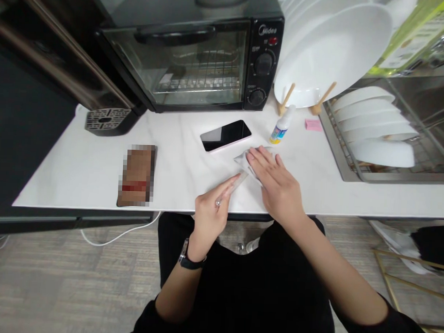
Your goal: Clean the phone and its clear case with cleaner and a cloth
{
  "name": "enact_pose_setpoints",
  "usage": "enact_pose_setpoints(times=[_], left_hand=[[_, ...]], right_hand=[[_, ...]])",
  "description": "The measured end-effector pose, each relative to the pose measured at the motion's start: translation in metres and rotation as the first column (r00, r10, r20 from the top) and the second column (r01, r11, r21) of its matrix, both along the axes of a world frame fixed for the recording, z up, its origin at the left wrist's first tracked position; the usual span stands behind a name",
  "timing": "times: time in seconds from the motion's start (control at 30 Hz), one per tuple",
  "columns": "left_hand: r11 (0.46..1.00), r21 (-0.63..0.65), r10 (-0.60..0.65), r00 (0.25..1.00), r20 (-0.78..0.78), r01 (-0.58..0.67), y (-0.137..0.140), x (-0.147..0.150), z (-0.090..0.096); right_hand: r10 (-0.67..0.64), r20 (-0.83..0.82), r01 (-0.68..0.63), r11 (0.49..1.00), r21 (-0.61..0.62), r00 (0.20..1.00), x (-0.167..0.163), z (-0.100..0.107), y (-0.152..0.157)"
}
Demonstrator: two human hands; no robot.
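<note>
My left hand [212, 210], with a ring and a dark-strapped watch, pinches a thin, pale, translucent flat piece [239, 179] near the counter's front edge. The piece is seen almost edge-on, so its kind is unclear. Laid over a crumpled whitish wipe [245, 157], my right hand [279, 188] presses it with fingers stretched forward. Part of the wipe is hidden under the fingers, close to the thin piece. Just beyond lies a smartphone [226, 136] with a dark screen and pinkish edge. A small white spray bottle [280, 127] with a colourful label stands past my right hand.
Behind the white counter [178, 179] stands a black toaster oven [174, 63]. At left are a pixelated flat device [136, 178] and a machine's drip tray [107, 119]. Large white plates [335, 54], a pink slip [313, 125] and a sink rack of bowls [377, 113] are at right.
</note>
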State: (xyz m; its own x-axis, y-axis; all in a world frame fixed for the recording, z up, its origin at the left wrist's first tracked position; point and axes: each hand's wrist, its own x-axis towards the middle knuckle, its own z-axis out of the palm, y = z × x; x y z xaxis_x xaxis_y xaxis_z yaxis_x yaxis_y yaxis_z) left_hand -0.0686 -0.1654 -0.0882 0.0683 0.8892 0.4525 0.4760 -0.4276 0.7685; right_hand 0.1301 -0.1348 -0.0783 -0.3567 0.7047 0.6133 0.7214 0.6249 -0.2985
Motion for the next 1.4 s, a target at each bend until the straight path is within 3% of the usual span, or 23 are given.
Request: enact_pose_setpoints(times=[0.13, 0.27, 0.4, 0.6, 0.77, 0.93, 1.1, 1.2, 1.4], left_hand=[[0.999, 0.019, 0.027, 0.999, -0.03, -0.026, 0.0, -0.002, -0.002], [0.994, 0.069, 0.097, 0.979, -0.178, -0.086, 0.002, -0.005, -0.009], [0.994, 0.105, 0.049, 0.97, -0.237, -0.024, 0.005, -0.005, -0.013], [0.989, 0.114, 0.116, 0.975, -0.187, -0.095, 0.002, -0.005, -0.01], [0.999, 0.014, 0.031, 0.999, -0.032, -0.031, 0.0, -0.001, -0.001], [1.0, 0.003, 0.001, 1.0, 0.008, -0.001, 0.0, 0.001, 0.0], [0.995, 0.023, 0.096, 0.987, -0.126, -0.094, 0.001, -0.004, -0.009], [0.997, 0.036, 0.075, 0.974, -0.213, -0.069, 0.003, -0.007, -0.016], [0.994, 0.081, 0.081, 0.981, -0.175, -0.068, 0.003, -0.006, -0.015]], right_hand=[[0.03, -0.012, -0.03, 1.0, 0.0, 0.999, -0.007, -0.001, -0.008], [0.203, 0.013, -0.203, 0.979, 0.009, 0.979, -0.031, 0.002, -0.034], [0.285, 0.047, -0.285, 0.958, 0.007, 0.958, -0.044, 0.008, -0.05], [0.248, 0.035, -0.248, 0.969, -0.008, 0.968, -0.03, 0.003, -0.032], [0.038, -0.013, -0.038, 0.999, -0.001, 0.999, -0.002, -0.003, -0.003], [-0.01, -0.021, 0.01, 1.0, -0.002, 1.0, 0.004, -0.003, 0.004], [0.14, -0.011, -0.14, 0.99, 0.001, 0.99, -0.023, 0.001, -0.024], [0.252, 0.019, -0.252, 0.968, 0.007, 0.968, -0.04, 0.003, -0.043], [0.239, 0.062, -0.24, 0.971, 0.015, 0.969, -0.042, 0.004, -0.046]])
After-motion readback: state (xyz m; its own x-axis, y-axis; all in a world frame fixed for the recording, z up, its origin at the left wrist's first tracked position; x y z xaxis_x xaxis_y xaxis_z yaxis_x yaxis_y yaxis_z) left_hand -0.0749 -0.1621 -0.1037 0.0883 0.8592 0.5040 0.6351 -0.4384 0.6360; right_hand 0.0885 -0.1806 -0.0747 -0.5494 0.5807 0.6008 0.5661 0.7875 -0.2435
